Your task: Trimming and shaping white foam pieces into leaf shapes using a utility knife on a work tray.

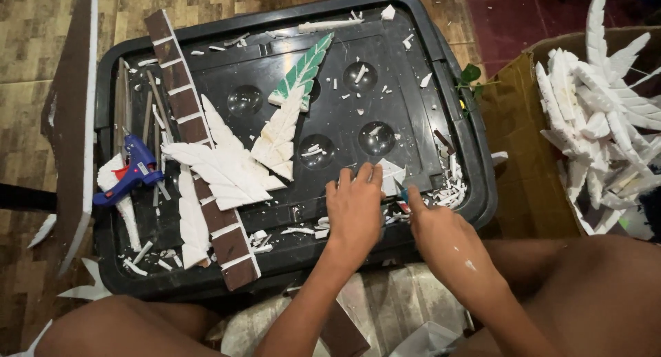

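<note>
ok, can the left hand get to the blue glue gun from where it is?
Probably yes. The left hand rests on the black bin lid, and the glue gun lies uncovered near the lid's left edge. Only flat white foam leaves and a brown strip lie between, low enough to reach over.

An open brown cardboard box (509, 130) stands at the right, just beside the black plastic lid (441, 54), and holds a heap of white foam leaf shapes (606, 116).
</note>
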